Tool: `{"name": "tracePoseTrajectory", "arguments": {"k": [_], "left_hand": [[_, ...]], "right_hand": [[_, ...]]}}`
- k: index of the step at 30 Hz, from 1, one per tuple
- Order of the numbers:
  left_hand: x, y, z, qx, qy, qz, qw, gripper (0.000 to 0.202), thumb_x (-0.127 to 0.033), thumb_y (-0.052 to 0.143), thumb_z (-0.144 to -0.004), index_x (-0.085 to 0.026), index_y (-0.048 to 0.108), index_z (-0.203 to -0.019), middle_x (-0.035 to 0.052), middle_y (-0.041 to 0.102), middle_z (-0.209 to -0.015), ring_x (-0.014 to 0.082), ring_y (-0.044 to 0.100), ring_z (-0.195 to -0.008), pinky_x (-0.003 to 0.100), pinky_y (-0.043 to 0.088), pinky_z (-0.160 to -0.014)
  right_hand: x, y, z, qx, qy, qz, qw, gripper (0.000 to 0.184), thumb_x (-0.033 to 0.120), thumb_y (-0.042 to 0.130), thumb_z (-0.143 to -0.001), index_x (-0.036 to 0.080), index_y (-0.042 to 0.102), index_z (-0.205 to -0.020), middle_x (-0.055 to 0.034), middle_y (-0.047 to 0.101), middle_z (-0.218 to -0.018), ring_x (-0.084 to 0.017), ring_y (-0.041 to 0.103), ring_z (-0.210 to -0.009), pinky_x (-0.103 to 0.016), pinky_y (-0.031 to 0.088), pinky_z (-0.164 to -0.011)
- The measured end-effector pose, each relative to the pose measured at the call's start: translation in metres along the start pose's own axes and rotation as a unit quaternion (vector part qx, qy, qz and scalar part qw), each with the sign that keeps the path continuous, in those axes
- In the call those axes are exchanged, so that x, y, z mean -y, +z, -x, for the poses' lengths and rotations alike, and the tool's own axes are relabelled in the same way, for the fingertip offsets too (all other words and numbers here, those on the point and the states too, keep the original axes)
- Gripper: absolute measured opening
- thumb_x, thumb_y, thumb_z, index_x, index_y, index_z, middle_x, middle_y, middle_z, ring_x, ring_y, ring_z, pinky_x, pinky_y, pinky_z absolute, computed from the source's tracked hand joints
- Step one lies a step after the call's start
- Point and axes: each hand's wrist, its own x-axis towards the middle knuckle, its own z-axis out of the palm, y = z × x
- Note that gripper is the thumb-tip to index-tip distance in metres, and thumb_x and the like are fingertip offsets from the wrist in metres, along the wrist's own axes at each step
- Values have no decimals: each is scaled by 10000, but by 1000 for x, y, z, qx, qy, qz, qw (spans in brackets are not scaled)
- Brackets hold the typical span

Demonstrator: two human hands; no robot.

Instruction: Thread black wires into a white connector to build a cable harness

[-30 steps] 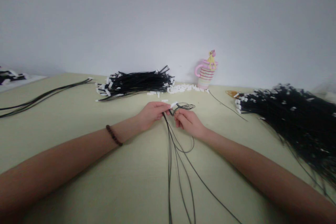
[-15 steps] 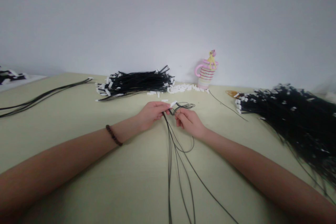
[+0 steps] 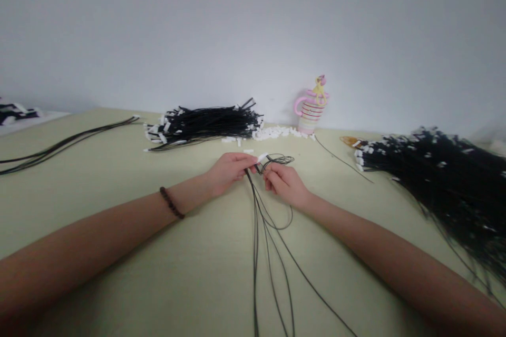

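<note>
Two hands meeting over the middle of the table, working at close quarters. Left hand pinching a small white connector between thumb and fingertips; right hand closing on thin black wires just beside it. Risking, by judgement, a wire slipping out of the pinch or kinking at the connector under too hard a pull; also tangling, with loose loops curling behind the fingers and long strands trailing toward the near edge. Looking slender, glossy and limp, those wires; the connector looking tiny and hard. Lying well apart: a far wire bundle, a right-side heap, a pink cup.
</note>
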Motion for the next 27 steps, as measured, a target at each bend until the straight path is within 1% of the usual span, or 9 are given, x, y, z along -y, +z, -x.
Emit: {"name": "tracePoseTrajectory", "arguments": {"k": [4,7,9,14,17,19,22,25,27], "left_hand": [[2,3,3,-5,29,-59,998,244,-360,577,-699,-121,625,-707,1,547,-609,56,389,-487,188,260,-443],[5,5,4,3,67,-96,993,235,-354,575,-699,-128,642,-708,4,572,-601,80,460,-544,196,335,-517],[6,6,5,9,86,-116,989,240,-358,572,-701,-131,649,-718,5,580,-602,93,488,-577,203,363,-562],[6,5,6,27,100,-152,983,258,-366,552,-717,-129,654,-727,3,578,-608,98,492,-597,202,372,-584],[4,6,7,23,94,-156,983,248,-355,554,-715,-129,656,-720,6,573,-600,98,485,-593,203,367,-579],[2,8,7,9,84,-143,986,235,-345,558,-710,-131,655,-707,9,575,-605,98,482,-585,204,362,-566],[1,9,7,-24,56,-105,993,223,-341,571,-695,-132,649,-689,12,576,-613,84,450,-537,201,322,-497],[-1,4,2,-41,23,-55,997,217,-336,594,-679,-123,630,-660,8,552,-591,58,384,-475,196,255,-433],[-6,-3,-3,-47,13,-15,999,209,-324,614,-669,-116,617,-658,7,537,-589,44,357,-455,189,225,-411]], "right_hand": [[6,-1,1,-17,-18,89,996,197,165,391,-802,145,483,-629,18,538,-567,-72,458,-519,-175,307,-525],[10,0,3,-31,-35,137,990,191,174,389,-808,148,512,-664,14,542,-591,-76,460,-526,-181,296,-528],[11,0,4,-32,-37,158,986,190,179,383,-813,151,527,-693,9,547,-604,-80,467,-531,-185,294,-531],[11,0,6,-29,-43,195,980,192,182,376,-821,155,533,-715,5,548,-617,-86,468,-533,-194,290,-534],[10,0,6,-28,-52,205,977,191,195,378,-826,158,534,-721,-1,554,-633,-91,469,-540,-200,296,-542],[10,0,6,-30,-51,194,979,199,201,375,-832,158,539,-728,-10,568,-654,-97,489,-567,-202,312,-562],[7,1,3,-49,-42,145,987,219,215,372,-842,157,567,-762,-16,594,-682,-102,512,-602,-206,340,-598],[-1,3,-1,-60,-24,63,996,235,262,409,-834,152,610,-787,-16,604,-674,-98,502,-575,-206,350,-573],[-8,3,-4,-63,-6,-1,998,227,300,476,-798,142,638,-780,-26,610,-696,-101,506,-592,-206,358,-557]]}}
